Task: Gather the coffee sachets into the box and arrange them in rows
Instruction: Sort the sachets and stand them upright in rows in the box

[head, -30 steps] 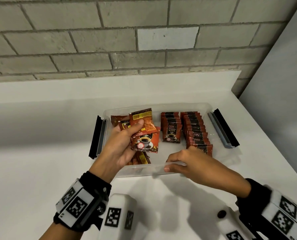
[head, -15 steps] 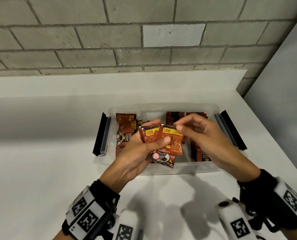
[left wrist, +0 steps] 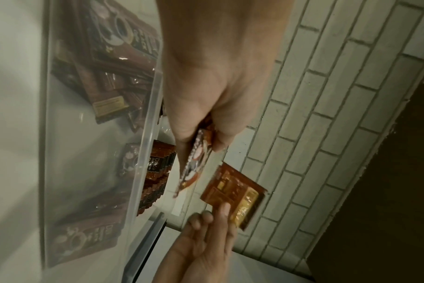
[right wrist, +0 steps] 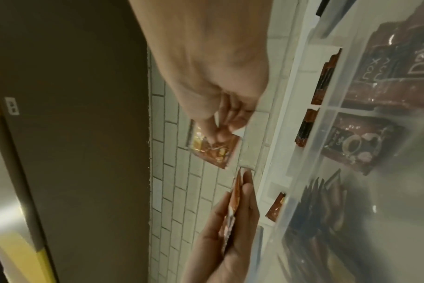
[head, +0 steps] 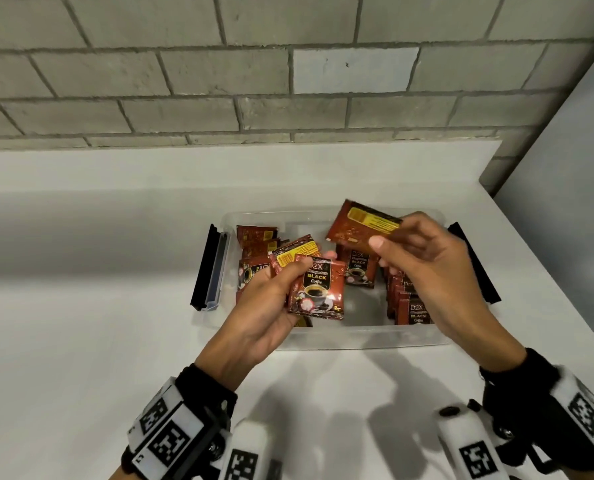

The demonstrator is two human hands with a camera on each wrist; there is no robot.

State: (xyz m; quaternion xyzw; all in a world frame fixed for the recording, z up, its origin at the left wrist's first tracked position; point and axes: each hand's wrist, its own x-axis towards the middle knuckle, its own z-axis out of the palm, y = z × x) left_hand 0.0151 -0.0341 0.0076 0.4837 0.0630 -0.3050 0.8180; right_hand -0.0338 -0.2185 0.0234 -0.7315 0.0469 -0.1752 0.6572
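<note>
Mid-sort. Right hand [head: 427,268] pinching one red-brown foil coffee sachet [head: 359,225] above clear plastic box [head: 357,339]. Left hand [head: 264,306] clamped on small sachet stack [head: 318,289]. Neat rows [head: 408,299] done at 3 o'clock; loose pile [head: 254,251] at 9 o'clock left to arrange.
</note>
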